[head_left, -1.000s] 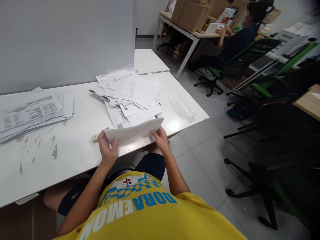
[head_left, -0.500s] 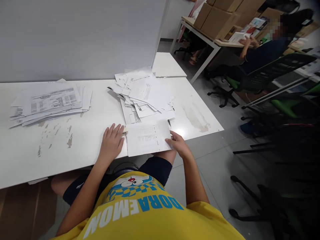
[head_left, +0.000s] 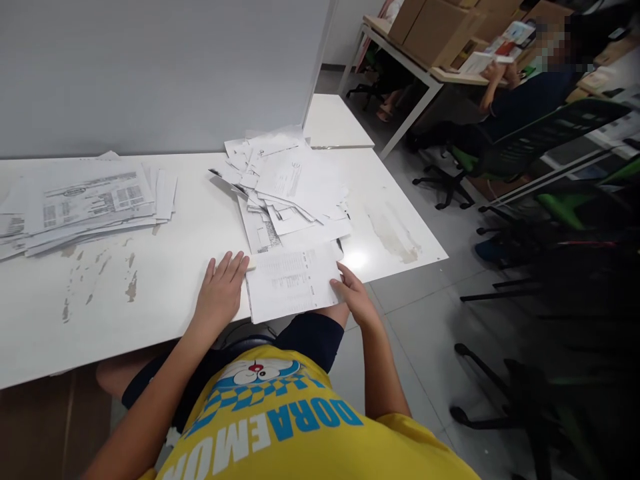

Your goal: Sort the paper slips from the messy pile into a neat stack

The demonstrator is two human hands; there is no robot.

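My right hand (head_left: 356, 293) pinches the right edge of a printed sheet of paper (head_left: 285, 287), thumb on top. Several page edges show at the sheet's left side, so more than one sheet may be there. The paper lies over the front edge of the table, partly above my lap. My left hand (head_left: 223, 288) rests flat on the tabletop, palm down, fingers stretched out beside the sheet's left edge. At its fingertips the end of a small pale-yellow piece (head_left: 251, 268) peeks out; its kind is hidden. Just behind the sheet is a messy heap of papers (head_left: 295, 187).
A neater stack of printed papers (head_left: 95, 200) lies on the left of the white table (head_left: 200, 220). A grey partition (head_left: 150, 73) stands behind it. To the right, a co-worker sits in an office chair (head_left: 520, 153) at a desk with cardboard boxes (head_left: 430, 33).
The view has shifted slightly. The sheet's lower left corner has moved a little towards me and left, with my right hand still gripping its right edge. My left hand stays flat on the table.
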